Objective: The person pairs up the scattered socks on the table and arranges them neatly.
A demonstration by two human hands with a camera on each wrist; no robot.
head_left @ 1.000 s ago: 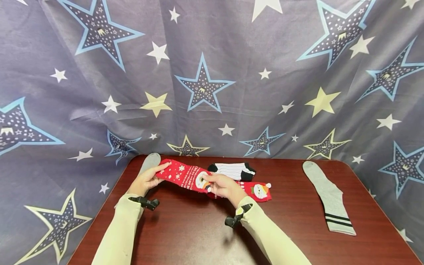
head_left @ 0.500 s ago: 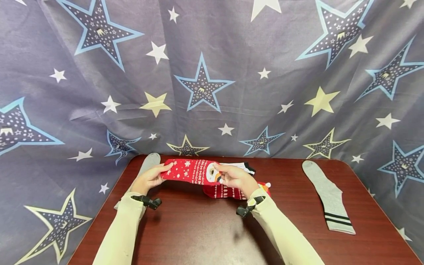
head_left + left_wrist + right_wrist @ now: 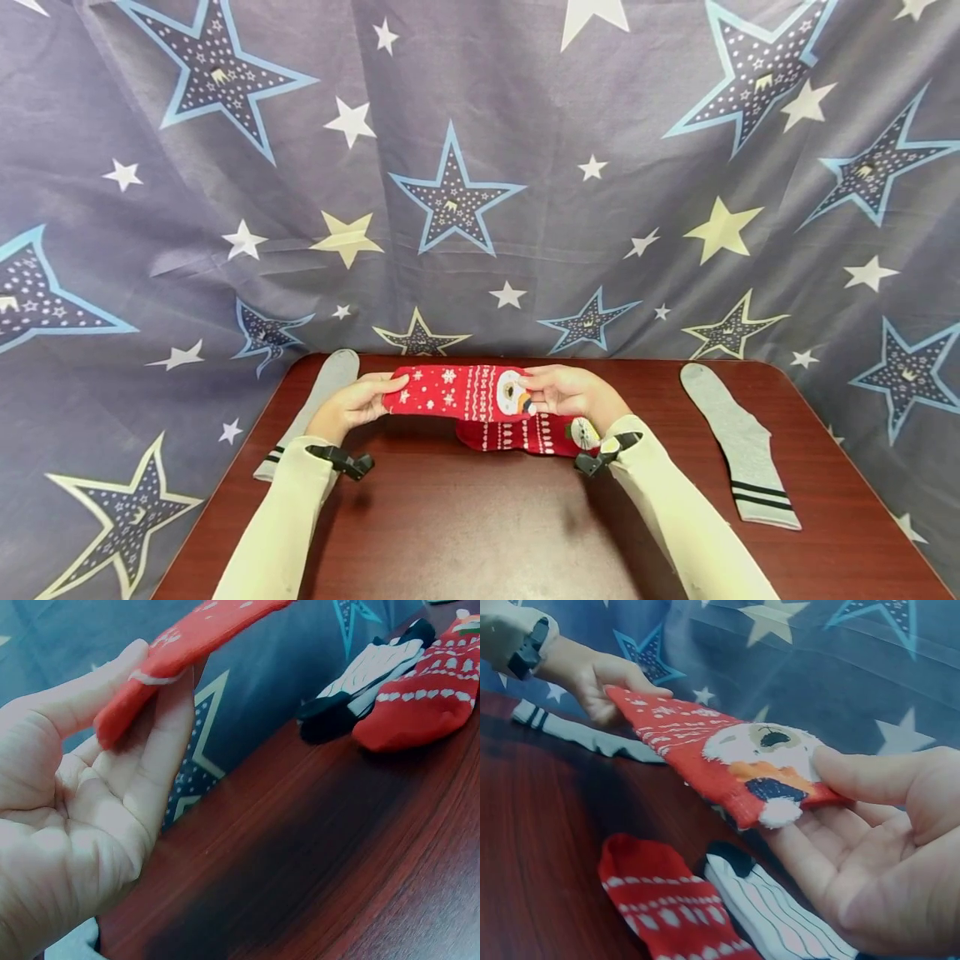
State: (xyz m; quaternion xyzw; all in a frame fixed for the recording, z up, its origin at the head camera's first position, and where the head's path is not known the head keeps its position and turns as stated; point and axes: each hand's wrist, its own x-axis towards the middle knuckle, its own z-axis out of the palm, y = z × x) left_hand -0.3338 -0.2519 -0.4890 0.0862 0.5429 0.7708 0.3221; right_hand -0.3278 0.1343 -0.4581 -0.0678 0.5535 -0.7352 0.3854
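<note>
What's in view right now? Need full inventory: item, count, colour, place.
Held red sock: 1, red with white pattern, above the table between both hands
Lower red sock: 1, red and white, on table under held one
Striped sock: one or stacked pair, can't tell; white and black, beside lower red sock
Left grey sock: 1, black bands, table's left side
Right grey sock: 1, black bands, table's right side
Table: 1, reddish brown, below
Star backdrop: grey-blue, behind table
Wrist devices: 2, black, one per wrist
Sleeves: 2, cream, both arms
Left hand, right hand: 2, pinching held sock's ends

Red snowflake sock (image 3: 456, 393) outstretched in midair
</note>
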